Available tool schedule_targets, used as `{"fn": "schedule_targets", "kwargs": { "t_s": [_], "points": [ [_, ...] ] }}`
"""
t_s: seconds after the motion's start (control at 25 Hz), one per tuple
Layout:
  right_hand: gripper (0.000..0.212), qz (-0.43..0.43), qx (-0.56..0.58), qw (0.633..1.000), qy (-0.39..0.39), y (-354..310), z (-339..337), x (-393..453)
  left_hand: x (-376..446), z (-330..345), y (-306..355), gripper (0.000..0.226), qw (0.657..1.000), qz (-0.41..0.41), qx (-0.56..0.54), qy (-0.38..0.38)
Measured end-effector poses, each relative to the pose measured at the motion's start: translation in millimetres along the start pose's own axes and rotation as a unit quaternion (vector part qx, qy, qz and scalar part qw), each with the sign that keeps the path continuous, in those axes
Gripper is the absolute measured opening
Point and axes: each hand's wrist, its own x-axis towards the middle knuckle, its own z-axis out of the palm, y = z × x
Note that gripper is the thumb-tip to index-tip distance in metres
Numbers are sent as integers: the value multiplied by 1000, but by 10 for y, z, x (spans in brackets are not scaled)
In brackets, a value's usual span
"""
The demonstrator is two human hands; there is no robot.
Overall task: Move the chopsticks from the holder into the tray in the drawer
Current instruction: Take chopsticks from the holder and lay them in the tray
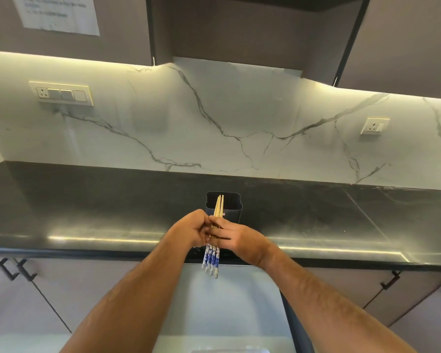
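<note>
While both hands meet just in front of the dark, square-mouthed chopstick holder [224,207] on the black stone tabletop [87,212], the bundle of pale wooden chopsticks with blue-and-white patterned ends [211,259] is already out of it and held between them. The left hand [191,230] curls its fingers round the middle of the bundle; the right hand [233,235] lays its fingers across the same stretch, and its grip looks closed on the sticks too, though the thumb is hidden. The plain tips point up toward the holder's mouth, and the patterned ends hang down past the tabletop's front edge, above the pale open drawer [227,301].

Judging by this, the step in hand is gathering and squaring the sticks after lifting them out. The tray itself barely shows at the bottom edge, so its compartments cannot be told. Next the bundle likely needs turning flat and lowering toward the body, kept together so none slips out.
</note>
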Motion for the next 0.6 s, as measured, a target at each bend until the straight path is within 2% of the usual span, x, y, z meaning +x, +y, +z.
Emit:
{"fn": "schedule_targets", "kwargs": {
  "t_s": [0.2,0.32,0.44,0.6],
  "points": [
    [50,-44,-46,998,6,-32,-57,-111,9,65,-31,30,998,-19,56,4],
    [39,11,-56,998,30,-101,45,-187,42,145,-57,29,999,-24,42,-8],
    [25,85,-6,991,98,-155,112,-228,75,246,-124,26,999,-40,-10,-20],
    [24,110,17,986,125,-157,137,-254,75,337,-188,24,1000,-6,11,10]
  ]
}}
